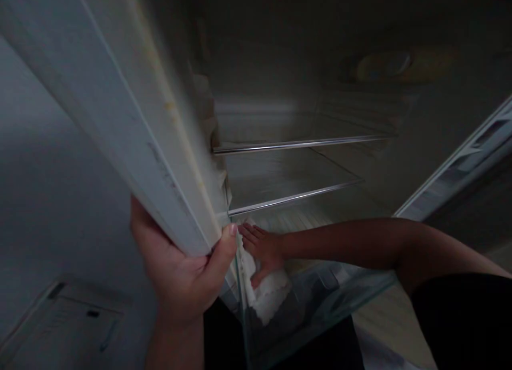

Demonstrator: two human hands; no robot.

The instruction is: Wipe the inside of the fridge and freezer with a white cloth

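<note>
My left hand [180, 274] is wrapped round the front edge of a refrigerator's white side wall [160, 162]. Its fingers go behind the outer side, and the thumb reaches inward to the corner of a glass shelf [360, 300]. My right hand [264, 250] lies flat on a white cloth [270, 300], fingers stretched out and thumb apart, pressing it on the shelf's left side near my left thumb. Part of the cloth is hidden under the palm. Through the glass, clear plastic shapes show blurrily below.
Two higher shelves with metal front trims, an upper trim [304, 145] and a lower trim [296, 198], span the dark interior. A yellowish fitting [404, 66] sits on the right wall. The open door's racks [476, 151] stand at right. A pale panel [68, 316] is at lower left.
</note>
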